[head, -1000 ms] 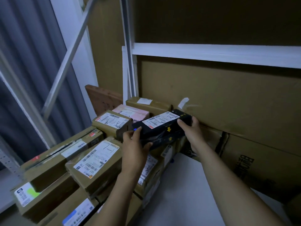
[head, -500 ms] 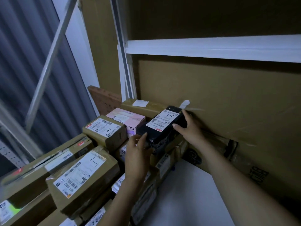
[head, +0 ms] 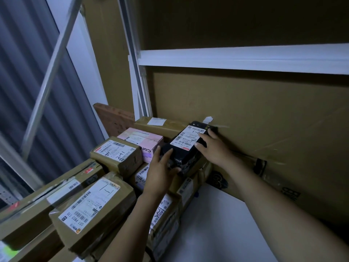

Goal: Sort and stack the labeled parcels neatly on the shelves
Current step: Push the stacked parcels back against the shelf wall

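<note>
Black parcel [head: 186, 138], white label up, lay atop the brown boxes [head: 188, 188] at the back of the shelf [head: 217, 224], just beside the pink box [head: 140, 138] and close to the cardboard sheet [head: 245, 110]. The left hand [head: 160, 169] held its near end, fingers on top, thumb curled at the end. The right hand [head: 214, 150] pressed fairly straight fingers on the label's right edge (thumb hidden).

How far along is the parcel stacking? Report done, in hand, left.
Done: labeled brown parcels stacked at left. In hand: left hand grips the black parcel, right hand presses it onto them. Left: probably settling it; further parcels not visible.
</note>
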